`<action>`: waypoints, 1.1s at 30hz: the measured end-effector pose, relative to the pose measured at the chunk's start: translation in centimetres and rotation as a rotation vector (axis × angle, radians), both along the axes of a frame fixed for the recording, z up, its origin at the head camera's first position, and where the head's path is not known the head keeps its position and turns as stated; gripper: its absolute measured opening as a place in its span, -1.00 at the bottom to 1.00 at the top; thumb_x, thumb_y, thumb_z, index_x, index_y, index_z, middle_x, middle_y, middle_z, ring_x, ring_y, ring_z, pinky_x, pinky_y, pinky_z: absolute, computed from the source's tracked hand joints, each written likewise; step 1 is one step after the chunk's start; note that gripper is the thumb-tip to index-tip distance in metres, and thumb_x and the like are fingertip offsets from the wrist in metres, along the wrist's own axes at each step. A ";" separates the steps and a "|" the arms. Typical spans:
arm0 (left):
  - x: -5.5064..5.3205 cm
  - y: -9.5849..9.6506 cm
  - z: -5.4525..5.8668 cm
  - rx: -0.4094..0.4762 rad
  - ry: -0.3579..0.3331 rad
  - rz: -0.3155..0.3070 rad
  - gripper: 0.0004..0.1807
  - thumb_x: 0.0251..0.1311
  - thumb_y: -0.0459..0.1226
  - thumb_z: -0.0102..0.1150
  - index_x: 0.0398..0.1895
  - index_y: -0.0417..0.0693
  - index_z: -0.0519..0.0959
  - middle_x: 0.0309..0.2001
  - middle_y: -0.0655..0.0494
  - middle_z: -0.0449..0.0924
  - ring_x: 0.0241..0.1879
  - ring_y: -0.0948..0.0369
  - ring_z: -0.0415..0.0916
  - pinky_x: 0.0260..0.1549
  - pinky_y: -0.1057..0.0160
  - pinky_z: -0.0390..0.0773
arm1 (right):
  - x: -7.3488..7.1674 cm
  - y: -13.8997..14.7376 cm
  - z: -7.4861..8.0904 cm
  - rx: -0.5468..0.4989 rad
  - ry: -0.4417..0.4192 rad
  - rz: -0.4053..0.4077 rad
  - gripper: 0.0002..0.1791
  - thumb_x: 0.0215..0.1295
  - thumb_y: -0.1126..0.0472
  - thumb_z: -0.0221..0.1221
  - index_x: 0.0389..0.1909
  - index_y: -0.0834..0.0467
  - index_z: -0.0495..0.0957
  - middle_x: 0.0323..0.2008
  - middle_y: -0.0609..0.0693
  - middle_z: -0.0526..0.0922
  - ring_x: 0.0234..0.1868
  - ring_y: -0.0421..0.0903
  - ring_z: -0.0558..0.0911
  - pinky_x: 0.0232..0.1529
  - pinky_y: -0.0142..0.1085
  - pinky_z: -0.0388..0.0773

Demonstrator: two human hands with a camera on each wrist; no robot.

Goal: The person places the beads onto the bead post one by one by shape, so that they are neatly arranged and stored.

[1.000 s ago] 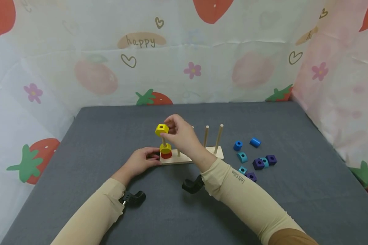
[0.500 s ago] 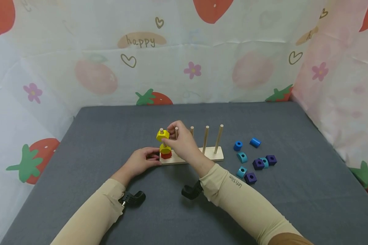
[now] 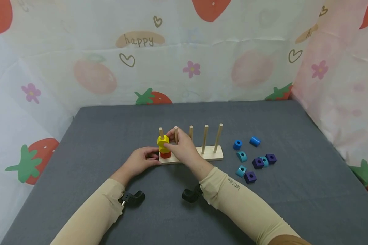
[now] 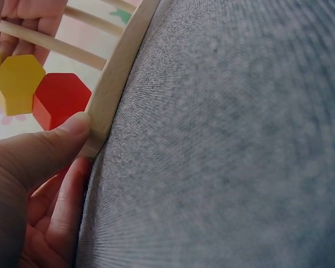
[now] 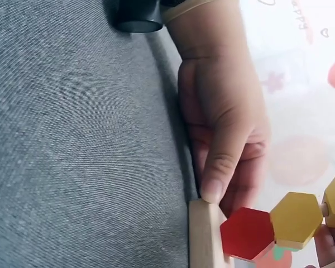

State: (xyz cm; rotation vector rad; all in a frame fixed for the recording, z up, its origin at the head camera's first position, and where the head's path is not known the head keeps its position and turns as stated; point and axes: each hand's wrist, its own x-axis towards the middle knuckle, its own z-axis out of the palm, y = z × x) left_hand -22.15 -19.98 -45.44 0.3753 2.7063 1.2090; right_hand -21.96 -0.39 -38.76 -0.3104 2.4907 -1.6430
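Observation:
My left hand point(image 3: 138, 161) holds the left end of a wooden peg base point(image 3: 211, 156), thumb on its front edge and fingers curled at the end. A red hexagonal block point(image 5: 247, 233) sits lowest on the leftmost peg point(image 3: 161, 132). Directly above it is a yellow hexagonal block point(image 4: 19, 84). With thumb and fingers, my right hand point(image 3: 184, 149) pinches a second yellow hexagonal block point(image 3: 162, 141), threaded on the same peg. In the right wrist view, a short bit of peg shows between the two yellow blocks. Part of the base is hidden behind my right hand.
Several bare pegs point(image 3: 205, 137) rise from the base to the right. Farther right on the grey cloth lie blue cylinders point(image 3: 237, 144), light-blue arched blocks point(image 3: 241, 156) and purple cubes point(image 3: 250, 177). A printed curtain point(image 3: 214, 81) stands behind the table.
My right hand has lowered the upper yellow block from the top of the leftmost peg down close to the lower yellow one. The left hand stays at the base's end.

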 end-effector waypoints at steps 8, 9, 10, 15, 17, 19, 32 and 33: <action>0.0 0.0 -0.3 -0.007 -0.002 0.004 -0.45 -0.04 -0.07 0.34 0.07 0.00 0.52 -0.11 0.11 0.57 -0.18 0.24 0.52 -0.09 0.12 0.50 | 0.0 0.1 -1.1 0.013 -0.008 -0.005 -0.74 0.19 0.20 0.21 -0.13 0.05 0.41 -0.14 -0.04 0.55 -0.03 -0.10 0.51 0.09 -0.14 0.39; 0.0 0.0 -0.3 -0.006 -0.001 0.003 -0.45 -0.04 -0.07 0.34 0.07 0.00 0.52 -0.11 0.11 0.57 -0.18 0.24 0.52 -0.09 0.12 0.50 | 0.0 0.1 -1.2 0.010 -0.012 -0.004 -0.74 0.19 0.20 0.21 -0.13 0.05 0.40 -0.14 -0.05 0.55 -0.03 -0.10 0.51 0.09 -0.13 0.39; 0.0 0.0 -0.3 -0.005 -0.001 0.003 -0.45 -0.04 -0.07 0.34 0.07 0.00 0.52 -0.10 0.11 0.57 -0.18 0.24 0.52 -0.09 0.12 0.50 | 0.0 0.1 -1.2 0.005 -0.013 0.000 -0.74 0.19 0.20 0.20 -0.12 0.04 0.40 -0.13 -0.04 0.55 -0.02 -0.10 0.51 0.09 -0.13 0.39; 0.1 0.0 -0.2 0.000 0.011 0.000 -0.45 -0.04 -0.06 0.34 0.07 0.00 0.52 -0.11 0.11 0.57 -0.18 0.24 0.53 -0.10 0.12 0.51 | 0.1 0.1 -1.1 -0.010 -0.008 0.005 -0.74 0.20 0.21 0.20 -0.11 0.05 0.40 -0.12 -0.03 0.55 -0.02 -0.09 0.51 0.08 -0.13 0.39; 0.1 0.0 -0.1 -0.002 0.009 0.000 -0.46 -0.03 -0.07 0.33 0.07 0.00 0.52 -0.12 0.11 0.58 -0.18 0.24 0.52 -0.10 0.12 0.51 | 0.1 0.2 -1.1 -0.011 -0.011 0.004 -0.74 0.20 0.21 0.20 -0.10 0.06 0.41 -0.12 -0.02 0.55 -0.02 -0.09 0.51 0.07 -0.13 0.40; 0.1 0.0 -0.1 -0.003 0.005 0.003 -0.46 -0.03 -0.07 0.33 0.07 0.00 0.52 -0.13 0.12 0.58 -0.18 0.24 0.52 -0.10 0.12 0.51 | 0.1 0.2 -1.0 -0.016 -0.020 0.004 -0.73 0.20 0.21 0.20 -0.10 0.06 0.41 -0.11 -0.02 0.55 -0.01 -0.09 0.51 0.07 -0.14 0.40; 0.2 0.0 -0.1 -0.013 -0.015 0.012 -0.46 -0.04 -0.07 0.34 0.07 0.03 0.52 -0.12 0.14 0.57 -0.18 0.25 0.51 -0.08 0.12 0.49 | 0.5 1.4 0.0 -0.018 0.026 0.071 -0.59 0.24 0.19 0.16 0.11 0.09 0.39 0.05 0.00 0.53 0.08 -0.09 0.49 0.13 -0.16 0.36; 0.2 0.0 -0.1 -0.013 -0.014 0.010 -0.46 -0.04 -0.07 0.34 0.08 0.02 0.51 -0.11 0.14 0.57 -0.18 0.25 0.52 -0.08 0.12 0.49 | 0.6 1.5 0.1 -0.014 0.034 0.081 -0.58 0.24 0.19 0.16 0.13 0.09 0.38 0.06 0.01 0.53 0.09 -0.08 0.48 0.13 -0.16 0.36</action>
